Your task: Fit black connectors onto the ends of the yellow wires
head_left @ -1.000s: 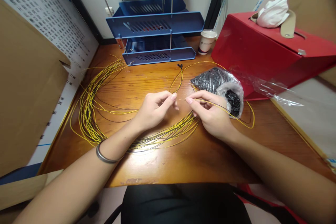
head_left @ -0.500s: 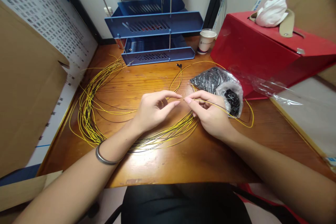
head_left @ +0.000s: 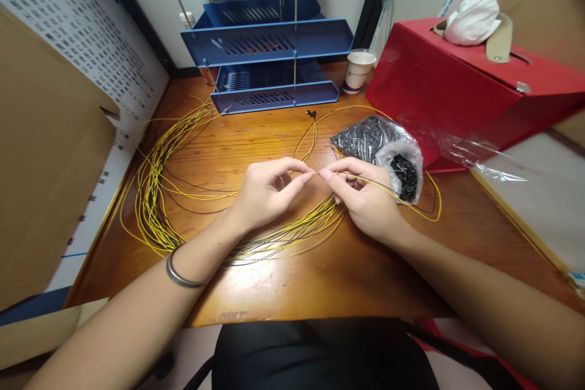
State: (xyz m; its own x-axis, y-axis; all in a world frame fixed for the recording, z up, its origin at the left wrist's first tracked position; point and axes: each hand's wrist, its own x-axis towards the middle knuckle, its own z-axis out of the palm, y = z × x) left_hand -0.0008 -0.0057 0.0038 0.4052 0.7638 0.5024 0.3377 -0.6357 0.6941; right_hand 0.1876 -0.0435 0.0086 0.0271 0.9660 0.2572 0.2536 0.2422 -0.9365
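My right hand pinches the end of a thin yellow wire that trails off to the right over the wooden desk. My left hand is closed in a pinch, thumb and forefinger meeting the wire's tip; what it holds is too small to make out. Both hands hover over a big loop of yellow and black wires spread across the desk. Just right of my right hand lies a clear plastic bag of small black parts.
A blue stacked paper tray stands at the back, with a paper cup beside it. A red box with a white tissue on top fills the right. Brown cardboard leans on the left.
My left hand's fingertips have moved right and closed up to the wire end held in my right hand; a second ago there was a gap between them.
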